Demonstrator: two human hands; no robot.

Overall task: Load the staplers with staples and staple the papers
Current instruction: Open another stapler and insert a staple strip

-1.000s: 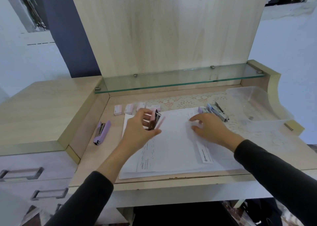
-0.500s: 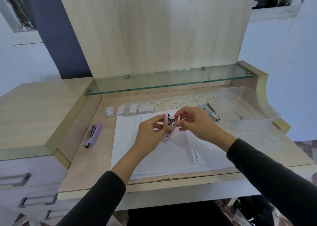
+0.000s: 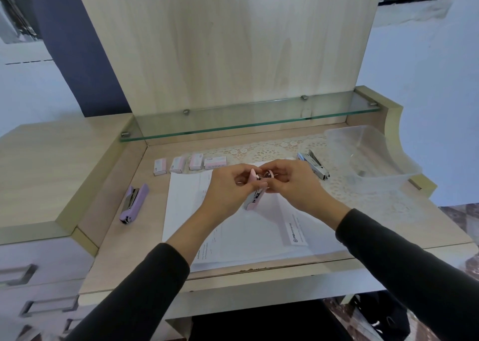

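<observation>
Pink stapler (image 3: 255, 195) held above papers (image 3: 233, 226), lid hinged open. Left hand (image 3: 228, 193) clamped round its body; right hand (image 3: 290, 182) pinching at its open top. Purple stapler (image 3: 133, 202) left of papers; blue stapler (image 3: 313, 164), clear tub (image 3: 368, 156) right; staple boxes (image 3: 190, 163) behind.

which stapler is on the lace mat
The blue stapler, lying by the clear tub. The purple stapler lies on bare wood at the left, and the pink stapler is held in both hands above the papers.
</observation>
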